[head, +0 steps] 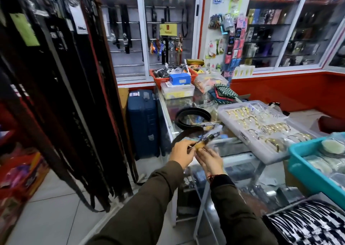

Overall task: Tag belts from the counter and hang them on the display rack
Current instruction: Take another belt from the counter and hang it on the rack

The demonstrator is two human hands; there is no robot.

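Note:
My left hand (pixel 182 152) and my right hand (pixel 210 160) meet just off the near edge of the glass counter (pixel 169 118). Together they pinch the buckle end of a dark belt (pixel 184 135) with a small tan tag (pixel 255 145) at the fingertips. The belt's loop curves up from my left hand onto the counter. A second black belt (pixel 192 117) lies coiled on the glass a little farther back. The display rack (pixel 61 95) of many hanging dark belts fills the left side, some with paper tags.
A clear tray of gold bangles (pixel 261 127) and a teal bin (pixel 315 170) sit to the right on the counter. A blue suitcase (pixel 142 121) stands between the rack and the counter. Boxes and an orange basket (pixel 175 77) crowd the counter's far end.

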